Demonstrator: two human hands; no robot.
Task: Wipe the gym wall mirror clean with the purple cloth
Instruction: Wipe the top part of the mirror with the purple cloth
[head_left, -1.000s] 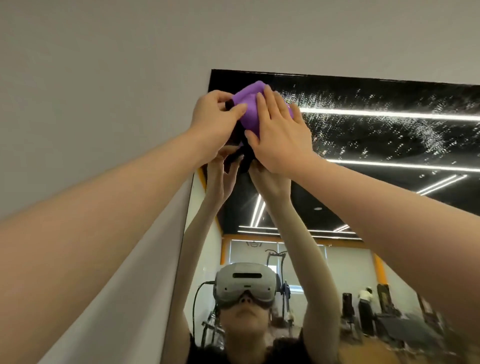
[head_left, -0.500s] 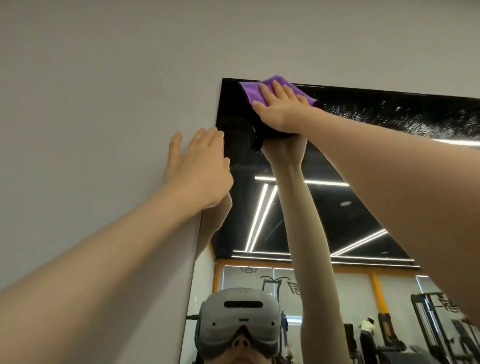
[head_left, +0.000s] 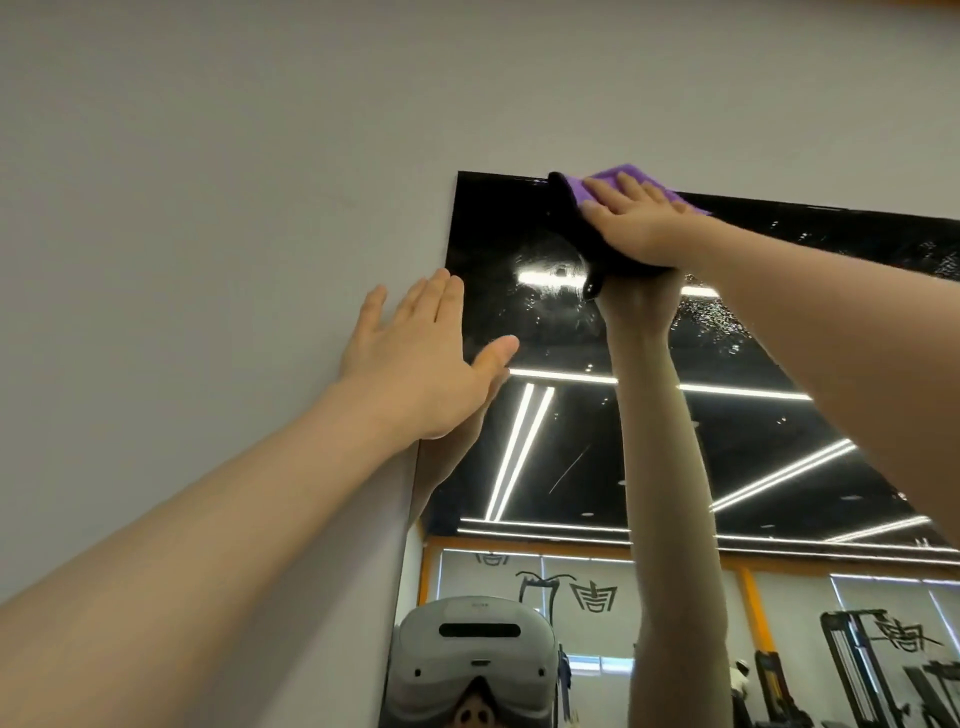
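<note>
The wall mirror fills the lower right of the head view, its top left corner high on the wall. My right hand presses the purple cloth flat against the glass at the mirror's top edge, fingers straight. Most of the cloth is hidden under the hand. My left hand lies flat with spread fingers on the grey wall, its thumb over the mirror's left edge. Wet smears and droplets shine on the glass just left of and below the cloth.
The grey wall spreads to the left of and above the mirror. In the reflection I see my raised arms, a headset, ceiling light strips and gym machines at the lower right.
Both hands held the bunched cloth a second ago. My left hand then went to the wall, and my right hand has slid the flattened cloth rightward along the top edge.
</note>
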